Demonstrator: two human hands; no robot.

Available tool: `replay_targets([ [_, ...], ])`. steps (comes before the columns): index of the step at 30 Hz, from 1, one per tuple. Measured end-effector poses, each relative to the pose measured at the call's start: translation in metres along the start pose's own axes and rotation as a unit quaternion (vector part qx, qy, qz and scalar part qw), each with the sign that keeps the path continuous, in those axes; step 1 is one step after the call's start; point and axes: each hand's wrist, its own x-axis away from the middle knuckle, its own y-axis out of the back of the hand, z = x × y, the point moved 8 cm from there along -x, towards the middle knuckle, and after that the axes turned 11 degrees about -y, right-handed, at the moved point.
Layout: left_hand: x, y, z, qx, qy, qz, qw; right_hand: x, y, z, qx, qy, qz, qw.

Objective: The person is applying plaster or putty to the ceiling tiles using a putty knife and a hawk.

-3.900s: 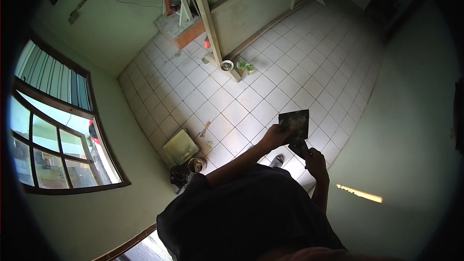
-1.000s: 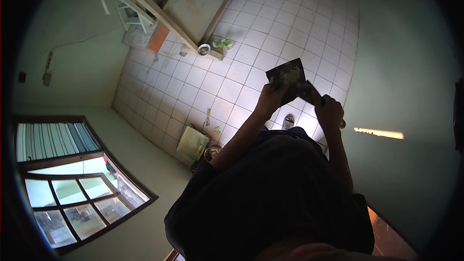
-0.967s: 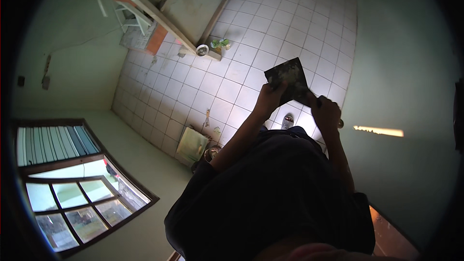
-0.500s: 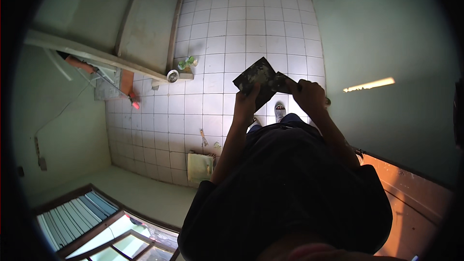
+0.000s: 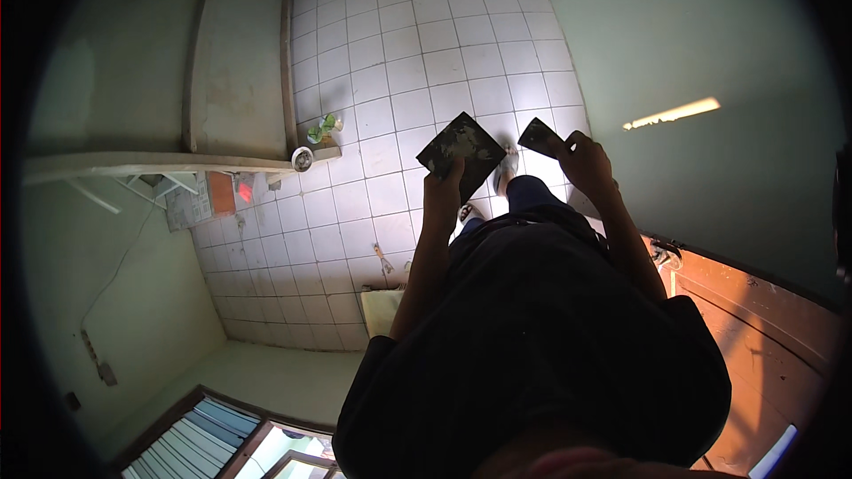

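My left hand [image 5: 444, 191] is closed on the near corner of a dark square plate [image 5: 479, 146], its thumb lying on top. Pale, putty-like smears cover part of the plate's upper face. To the right, my right hand [image 5: 587, 166] grips a smaller dark scraper [image 5: 536, 136], whose flat blade points up and to the left. A gap separates the scraper from the plate. Both tools are held in front of my body, above my feet, and the scraper's handle is mostly hidden in my fingers.
Pale tiles cover the floor [image 5: 390, 115]; a green wall [image 5: 683, 177] rises at the right. At left, a wooden beam [image 5: 160, 163] ends by a round tin [image 5: 303, 159] and green leafy thing [image 5: 324, 129]. A small tool [image 5: 382, 257] lies near a yellowish container [image 5: 380, 309].
The scraper has come away from the plate, moving slightly right with my right hand. The plate has shifted a little left. My view has turned, and one foot is further forward.
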Motion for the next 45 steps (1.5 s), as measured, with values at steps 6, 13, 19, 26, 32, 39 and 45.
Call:
replay_targets([
  [6, -0.046, -0.003, 0.001, -0.098, 0.027, 0.010, 0.995, -0.011, -0.019, 0.001, -0.157, -0.040, 0.140, 0.977],
  [13, -0.130, -0.048, -0.019, -0.062, 0.050, 0.029, 0.996, -0.087, -0.040, 0.080, -0.172, 0.026, 0.235, 0.956],
  [19, -0.202, -0.083, -0.050, -0.051, 0.074, 0.022, 0.996, -0.163, -0.023, 0.125, -0.081, 0.065, 0.264, 0.959],
  [26, -0.263, -0.070, -0.062, -0.103, 0.061, -0.072, 0.990, -0.287, -0.044, 0.152, -0.119, 0.063, 0.196, 0.971],
  [32, -0.318, -0.027, -0.049, -0.119, 0.103, -0.126, 0.979, -0.338, -0.105, 0.162, -0.090, 0.185, 0.234, 0.950],
  [39, -0.421, 0.032, -0.006, -0.099, 0.103, -0.148, 0.979, -0.353, -0.169, 0.173, 0.058, 0.071, 0.249, 0.964],
  [45, -0.526, 0.097, 0.110, -0.149, 0.118, -0.146, 0.971, -0.400, -0.349, 0.149, 0.091, -0.057, 0.245, 0.964],
])
